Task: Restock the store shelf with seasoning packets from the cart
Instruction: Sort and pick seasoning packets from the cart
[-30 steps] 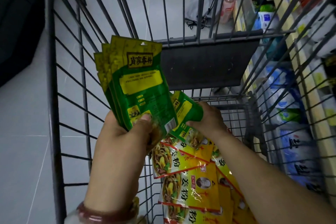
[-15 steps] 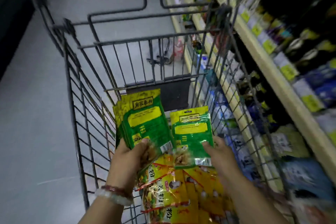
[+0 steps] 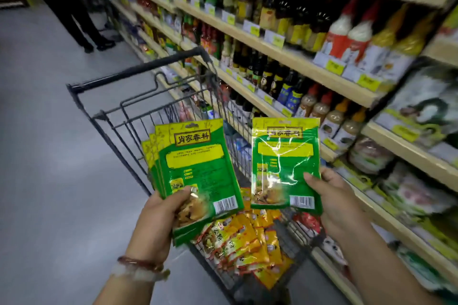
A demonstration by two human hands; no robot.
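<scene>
My left hand (image 3: 158, 220) grips a fanned stack of green seasoning packets (image 3: 198, 168) by their lower end, thumb on the front. My right hand (image 3: 339, 203) holds a single green seasoning packet (image 3: 285, 163) by its lower right edge, thumb on its face. Both are raised above the wire cart (image 3: 138, 109). Yellow and red seasoning packets (image 3: 247, 242) lie piled in the cart's basket below. The store shelf (image 3: 297, 59) runs along the right.
The shelf rows hold dark sauce bottles (image 3: 272, 12), red-capped squeeze bottles (image 3: 347, 32) and bagged goods (image 3: 421, 111) with yellow price tags. A person in dark clothes (image 3: 69, 7) stands far up the aisle. Grey floor (image 3: 49, 156) lies to the left of the cart.
Both hands have lifted their green packets up out of the cart and apart. The view has swung up from the basket to the shelf on the right.
</scene>
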